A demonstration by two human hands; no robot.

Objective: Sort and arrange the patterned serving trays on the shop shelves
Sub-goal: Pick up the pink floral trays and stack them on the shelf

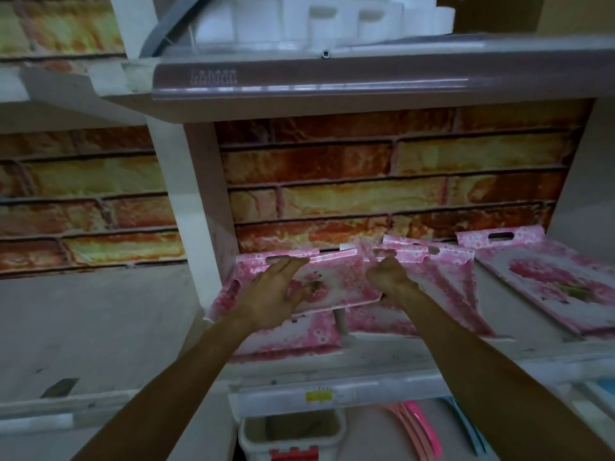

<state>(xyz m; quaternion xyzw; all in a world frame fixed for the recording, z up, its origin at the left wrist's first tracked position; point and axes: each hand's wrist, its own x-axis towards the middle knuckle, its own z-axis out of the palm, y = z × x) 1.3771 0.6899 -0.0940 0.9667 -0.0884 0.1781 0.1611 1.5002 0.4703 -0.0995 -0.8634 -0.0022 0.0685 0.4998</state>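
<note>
Several pink floral serving trays lie on the white shelf [392,364]. The top tray of the left pile [336,277] is lifted slightly, with my left hand [273,294] flat on its face, fingers spread. My right hand [387,277] grips that tray's right edge. A lower tray [299,337] lies under it. Just right sits a middle pile of trays [442,281], and another tray [545,277] lies at the far right.
An orange brick-pattern back wall [382,181] stands behind the trays. The shelf above [316,81] holds white foam blocks [319,21]. Below, a white bin [293,430] and pink and blue flat items [426,430] sit. A white upright [196,207] bounds the bay on the left.
</note>
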